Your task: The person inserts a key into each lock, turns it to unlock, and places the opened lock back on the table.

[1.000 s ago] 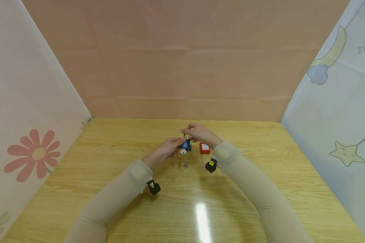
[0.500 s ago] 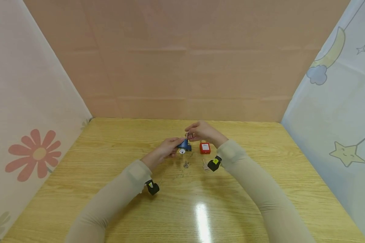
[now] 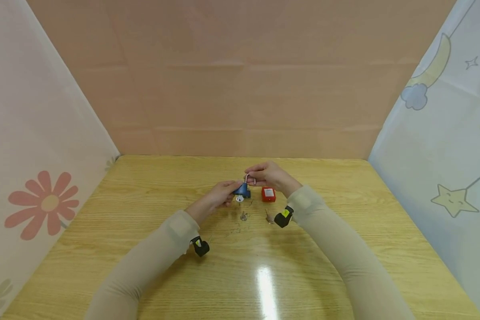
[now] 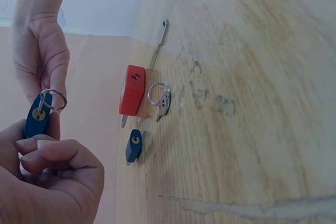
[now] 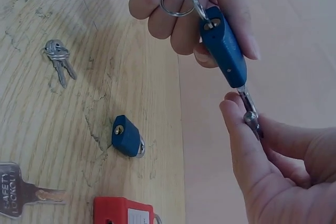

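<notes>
One blue padlock (image 5: pixel 227 51), with a key (image 3: pixel 239 199) inserted, is held above the bench (image 3: pixel 224 284): left grip (image 3: pixel 222 193) clamped on it, right grip (image 3: pixel 273 175) pinching its shackle (image 5: pixel 246 99). A second blue padlock (image 5: pixel 126 136) rests near a red padlock (image 4: pixel 133 92) and ringed keys (image 5: pixel 58 55).

The head view is moderately and evenly lit, apparently from above, with one elongated white glare on the table (image 3: pixel 224 284) and soft shadows beneath the sleeves (image 3: pixel 148 258); the small keys (image 3: pixel 243 216) are indistinct. Both wrist views are dimmer, with muted colour and low contrast. In the right wrist view, the blue padlock (image 5: pixel 226 51) is in acceptable focus and lettering on the large key (image 5: pixel 10 191) is legible
</notes>
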Demonstrator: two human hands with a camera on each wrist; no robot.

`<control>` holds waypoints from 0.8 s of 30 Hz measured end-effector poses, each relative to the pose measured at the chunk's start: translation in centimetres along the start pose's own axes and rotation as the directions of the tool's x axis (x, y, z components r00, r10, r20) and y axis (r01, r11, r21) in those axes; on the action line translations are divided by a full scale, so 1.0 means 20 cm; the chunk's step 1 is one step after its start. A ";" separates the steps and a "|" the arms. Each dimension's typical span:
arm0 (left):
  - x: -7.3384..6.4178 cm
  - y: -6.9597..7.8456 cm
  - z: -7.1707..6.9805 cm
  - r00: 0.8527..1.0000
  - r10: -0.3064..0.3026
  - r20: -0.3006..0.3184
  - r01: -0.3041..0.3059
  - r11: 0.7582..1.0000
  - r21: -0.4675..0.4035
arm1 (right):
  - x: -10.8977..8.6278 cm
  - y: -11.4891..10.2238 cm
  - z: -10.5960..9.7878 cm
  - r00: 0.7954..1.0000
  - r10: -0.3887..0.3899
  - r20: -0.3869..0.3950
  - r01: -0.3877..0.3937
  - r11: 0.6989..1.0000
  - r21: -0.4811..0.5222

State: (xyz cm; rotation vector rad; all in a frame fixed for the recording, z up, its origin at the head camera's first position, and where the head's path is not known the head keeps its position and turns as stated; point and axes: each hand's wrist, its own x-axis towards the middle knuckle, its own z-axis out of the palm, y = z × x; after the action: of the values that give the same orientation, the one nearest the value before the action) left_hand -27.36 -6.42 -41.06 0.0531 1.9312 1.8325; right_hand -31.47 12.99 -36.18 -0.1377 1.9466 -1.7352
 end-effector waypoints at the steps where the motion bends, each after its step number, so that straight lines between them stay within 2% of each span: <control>1: 0.00 0.00 0.00 1.000 0.000 0.001 0.000 1.000 0.001 | 0.00 0.00 0.00 1.000 -0.001 0.000 0.001 1.000 0.000; 6: 0.00 -0.01 0.00 1.000 -0.012 -0.004 0.012 1.000 0.014 | -0.02 0.01 -0.01 1.000 -0.013 0.011 0.013 0.997 -0.078; 9: 0.00 -0.01 0.00 1.000 -0.019 -0.009 0.019 1.000 0.015 | -0.06 0.00 -0.03 0.999 -0.040 -0.008 0.037 0.967 -0.253; 11: 0.00 -0.01 0.00 1.000 -0.015 -0.010 0.016 1.000 0.019 | -0.09 -0.01 -0.04 0.997 -0.072 -0.025 0.056 0.915 -0.400; 14: 0.00 -0.01 -0.01 1.000 -0.012 -0.009 0.012 1.000 0.014 | -0.14 -0.02 -0.08 0.992 -0.114 -0.052 0.059 0.796 -0.603; 18: -0.01 0.00 -0.02 1.000 -0.008 -0.013 0.009 1.000 0.013 | -0.20 -0.02 -0.16 0.987 -0.125 -0.101 0.007 0.661 -0.750; 20: -0.01 0.00 -0.02 1.000 -0.011 -0.017 0.011 1.000 0.020 | -0.22 0.00 -0.20 0.984 -0.118 -0.131 -0.031 0.617 -0.787; 24: -0.02 0.00 -0.03 0.999 -0.022 -0.024 0.023 0.999 0.036 | -0.23 0.05 -0.27 0.983 -0.070 -0.171 -0.105 0.550 -0.829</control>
State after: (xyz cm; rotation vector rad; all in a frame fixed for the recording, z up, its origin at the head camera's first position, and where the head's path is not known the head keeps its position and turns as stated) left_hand -27.23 -7.09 -41.00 0.0214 1.9733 1.7914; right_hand -29.61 19.89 -35.49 -0.2954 2.7608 -0.6401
